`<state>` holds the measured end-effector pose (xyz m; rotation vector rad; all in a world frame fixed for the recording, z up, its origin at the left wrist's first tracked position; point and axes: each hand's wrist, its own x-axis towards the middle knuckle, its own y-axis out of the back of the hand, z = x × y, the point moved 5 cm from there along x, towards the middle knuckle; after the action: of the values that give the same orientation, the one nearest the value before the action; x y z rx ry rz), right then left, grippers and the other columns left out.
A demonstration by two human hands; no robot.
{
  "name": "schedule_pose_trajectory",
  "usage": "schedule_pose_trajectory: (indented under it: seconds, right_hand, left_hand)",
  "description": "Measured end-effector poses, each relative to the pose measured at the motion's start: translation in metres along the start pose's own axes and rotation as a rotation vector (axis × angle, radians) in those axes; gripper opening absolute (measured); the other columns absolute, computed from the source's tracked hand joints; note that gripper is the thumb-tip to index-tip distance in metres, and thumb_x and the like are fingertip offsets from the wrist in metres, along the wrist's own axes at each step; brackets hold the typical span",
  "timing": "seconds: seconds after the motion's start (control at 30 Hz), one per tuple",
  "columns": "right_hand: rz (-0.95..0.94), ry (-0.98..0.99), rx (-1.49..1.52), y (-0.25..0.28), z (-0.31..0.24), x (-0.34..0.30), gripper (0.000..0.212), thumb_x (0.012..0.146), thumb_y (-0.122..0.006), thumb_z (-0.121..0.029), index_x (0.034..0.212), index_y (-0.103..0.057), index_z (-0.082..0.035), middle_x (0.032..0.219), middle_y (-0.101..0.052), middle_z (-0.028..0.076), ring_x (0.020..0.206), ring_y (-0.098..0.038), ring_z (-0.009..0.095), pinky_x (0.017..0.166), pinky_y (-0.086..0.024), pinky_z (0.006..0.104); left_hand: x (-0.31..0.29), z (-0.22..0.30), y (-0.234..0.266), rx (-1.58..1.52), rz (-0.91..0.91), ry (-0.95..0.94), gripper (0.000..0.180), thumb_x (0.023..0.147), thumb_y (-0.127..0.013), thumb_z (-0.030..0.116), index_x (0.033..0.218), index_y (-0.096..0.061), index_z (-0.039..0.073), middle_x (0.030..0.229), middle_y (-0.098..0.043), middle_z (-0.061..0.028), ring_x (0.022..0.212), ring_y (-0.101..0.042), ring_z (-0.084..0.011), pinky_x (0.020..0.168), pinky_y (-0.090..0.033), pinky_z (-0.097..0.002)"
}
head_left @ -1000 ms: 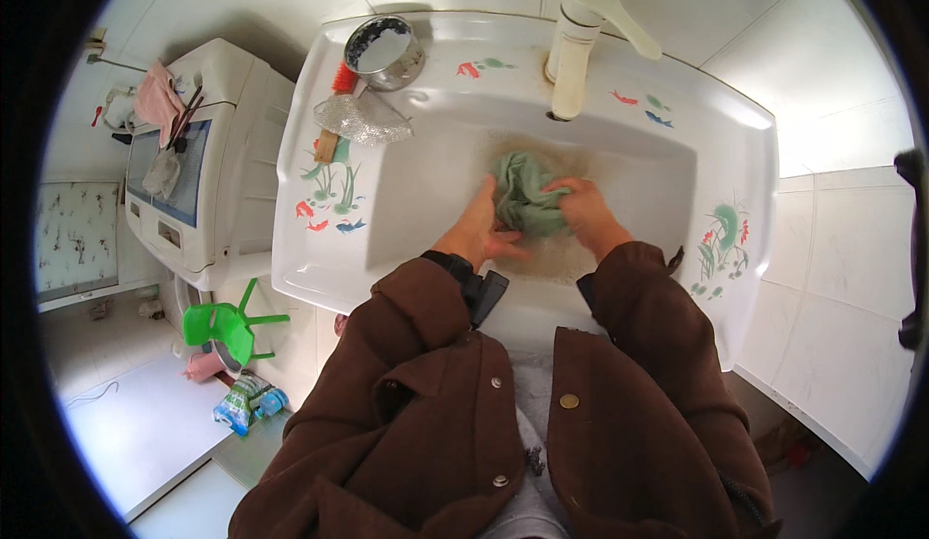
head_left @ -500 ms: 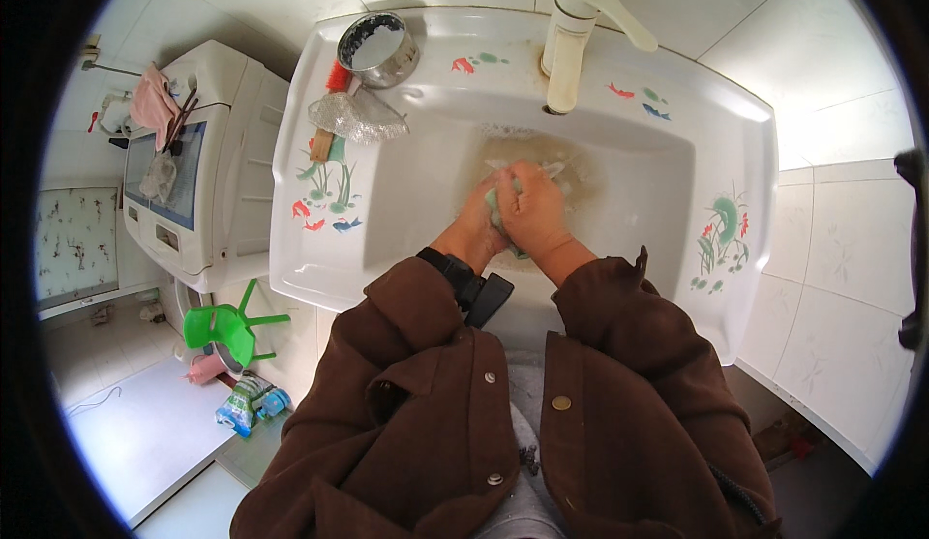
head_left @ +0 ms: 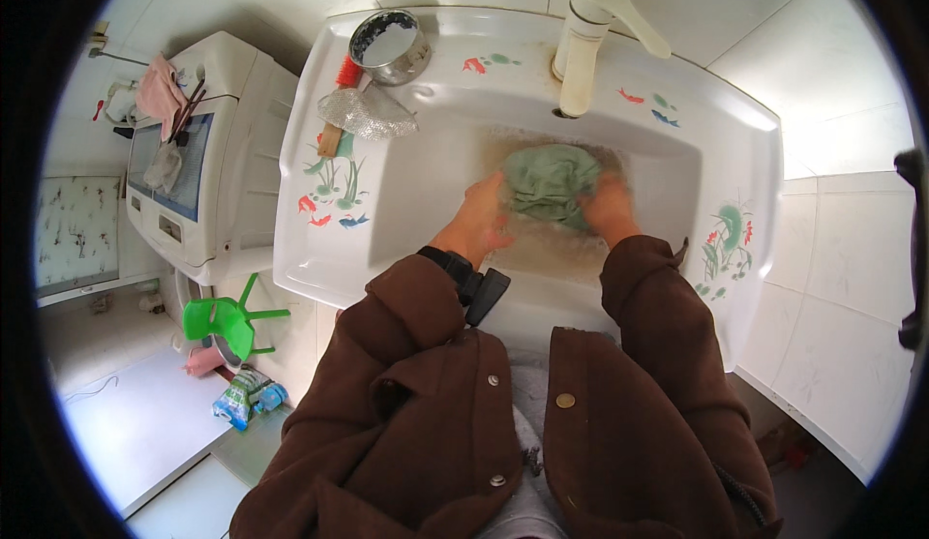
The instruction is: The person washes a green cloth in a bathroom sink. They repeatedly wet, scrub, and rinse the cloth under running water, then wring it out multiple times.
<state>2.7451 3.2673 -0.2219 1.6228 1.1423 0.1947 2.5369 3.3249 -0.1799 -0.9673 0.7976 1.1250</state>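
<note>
A wet, crumpled green cloth (head_left: 550, 179) is spread out in murky brown water in the white sink (head_left: 421, 191). My left hand (head_left: 476, 218) has hold of its left edge, the thumb standing off to the side. At the cloth's right edge is my right hand (head_left: 612, 208), blurred by motion, with its fingers closed on the fabric. Part of the fingers of both hands is hidden by the cloth and water. Behind the cloth stands the cream faucet (head_left: 581, 60), its lever pointing to the right.
On the sink's back left corner sit a metal pot (head_left: 391, 47), a silvery mesh scrubber (head_left: 368, 113) and a brush with red bristles (head_left: 347, 73). A white washing machine (head_left: 232, 142) stands to the left. A green plastic stool (head_left: 230, 320) is on the floor below it.
The cloth was bunched between my two hands, pressed together. Now it is opened out over the water, and my hands have moved apart, the right one farther to the right.
</note>
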Motion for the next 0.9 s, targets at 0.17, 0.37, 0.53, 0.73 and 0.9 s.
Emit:
schedule_pose_trajectory:
  seconds: [0.17, 0.37, 0.53, 0.73, 0.9]
  right_hand:
    - [-0.022, -0.013, 0.461, 0.007, -0.021, -0.011, 0.035, 0.072, -0.061, -0.011, 0.106, -0.056, -0.007, 0.097, -0.062, 0.015, 0.092, -0.057, 0.032, 0.080, -0.047, 0.0386]
    - [-0.248, 0.733, 0.789, 0.021, -0.129, -0.081, 0.021, 0.067, -0.052, -0.003, 0.084, -0.062, -0.007, 0.083, -0.058, 0.013, 0.087, -0.055, 0.030, 0.077, -0.044, 0.0363]
    - [0.229, 0.820, 0.610, 0.042, -0.160, -0.117, 0.010, 0.076, -0.056, -0.013, 0.083, -0.057, -0.005, 0.088, -0.056, 0.014, 0.086, -0.052, 0.035, 0.074, -0.044, 0.0398]
    - [0.323, 0.586, 0.575, 0.034, -0.142, -0.095, 0.016, 0.084, -0.055, -0.021, 0.090, -0.054, -0.005, 0.091, -0.056, 0.017, 0.086, -0.053, 0.038, 0.072, -0.045, 0.0441]
    - [0.314, 0.364, 0.492, 0.004, -0.105, -0.056, 0.025, 0.089, -0.049, -0.027, 0.088, -0.057, -0.003, 0.086, -0.059, 0.022, 0.077, -0.058, 0.041, 0.069, -0.047, 0.0463]
  left_hand:
    - [0.008, -0.009, 0.002, -0.069, -0.073, 0.081, 0.069, 0.087, -0.043, 0.057, 0.141, -0.024, 0.019, 0.146, -0.016, -0.0132, 0.133, -0.019, -0.0359, 0.099, -0.016, -0.0658]
    - [0.004, 0.001, -0.007, -0.316, -0.406, 0.055, 0.048, 0.091, -0.041, 0.050, 0.119, -0.048, 0.012, 0.118, -0.050, -0.0115, 0.108, -0.047, -0.0300, 0.092, -0.036, -0.0535]
    - [-0.013, 0.014, -0.015, -0.385, -0.743, -0.065, 0.035, 0.091, -0.045, 0.041, 0.098, -0.057, 0.009, 0.088, -0.061, -0.0070, 0.079, -0.059, -0.0226, 0.075, -0.049, -0.0380]
    - [-0.004, 0.002, -0.024, -0.315, -0.464, -0.068, 0.034, 0.089, -0.047, 0.041, 0.098, -0.057, 0.010, 0.088, -0.060, -0.0063, 0.080, -0.059, -0.0203, 0.073, -0.048, -0.0360]
    - [-0.005, 0.007, -0.023, 0.014, -0.202, -0.253, 0.031, 0.090, -0.049, 0.034, 0.104, -0.054, 0.006, 0.096, -0.058, -0.0084, 0.085, -0.057, -0.0203, 0.076, -0.049, -0.0376]
